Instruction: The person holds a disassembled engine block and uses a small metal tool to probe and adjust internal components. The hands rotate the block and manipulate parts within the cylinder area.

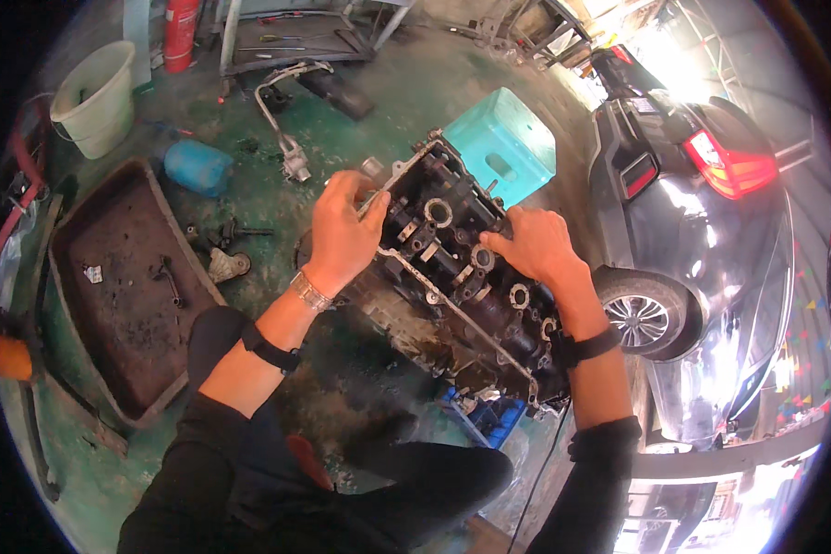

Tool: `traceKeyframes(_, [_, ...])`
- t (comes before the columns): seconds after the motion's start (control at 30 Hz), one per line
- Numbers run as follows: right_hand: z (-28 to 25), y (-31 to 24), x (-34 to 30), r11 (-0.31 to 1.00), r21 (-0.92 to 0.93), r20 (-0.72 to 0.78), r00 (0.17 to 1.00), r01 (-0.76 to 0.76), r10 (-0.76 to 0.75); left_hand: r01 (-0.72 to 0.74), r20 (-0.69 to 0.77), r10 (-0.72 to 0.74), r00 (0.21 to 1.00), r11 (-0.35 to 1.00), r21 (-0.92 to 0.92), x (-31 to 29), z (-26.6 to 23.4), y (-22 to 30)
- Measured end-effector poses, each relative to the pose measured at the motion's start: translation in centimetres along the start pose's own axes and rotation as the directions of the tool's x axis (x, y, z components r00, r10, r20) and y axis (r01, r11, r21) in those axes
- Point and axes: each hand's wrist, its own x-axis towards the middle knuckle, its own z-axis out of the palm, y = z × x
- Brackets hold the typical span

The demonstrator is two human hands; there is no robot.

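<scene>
Your single head camera looks steeply down from above, close over the cylinder head (462,277) at picture centre. Its fisheye bends the green floor (92,480) and the parked car (711,240) toward the rim. Your forearms enter from the lower edge.

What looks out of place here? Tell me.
The oily engine block under both hands sits tilted over a blue crate, not flat. Loose metal parts and a bent pipe lie scattered on the stained green floor.
</scene>
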Motion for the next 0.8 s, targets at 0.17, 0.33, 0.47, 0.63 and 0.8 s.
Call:
traceKeyframes(0.17, [0.6, 0.7, 0.0, 0.999, 0.043, -0.040, 0.999, 0.010, -0.008, 0.029, -0.015, -0.030, 0.999, 0.997, -0.067, 0.1, 0.1, 0.0])
traceKeyframes(0.33, [0.7, 1.1, 0.3, 0.990, 0.137, -0.026, 0.999, 0.033, -0.030, 0.007, -0.026, -0.008, 1.000, 0.999, -0.043, 0.1, 0.2, -0.1])
traceKeyframes(0.47, [0.8, 1.5, 0.4, 0.987, 0.156, -0.010, 0.999, 0.044, -0.043, -0.025, -0.042, 0.022, 0.999, 0.997, -0.068, 0.1, 0.4, -0.3])
traceKeyframes(0.63, [0.3, 1.1, 0.2, 0.980, 0.195, -0.004, 0.999, 0.039, -0.039, -0.010, -0.039, 0.007, 0.999, 0.997, -0.080, 0.1, 0.4, -0.3])
traceKeyframes(0.8, [-1.0, 0.4, 0.3, 0.996, 0.078, 0.053, 0.997, 0.047, -0.051, 0.084, -0.009, -0.086, 0.996, 0.986, -0.141, 0.0, 0.3, -0.4])
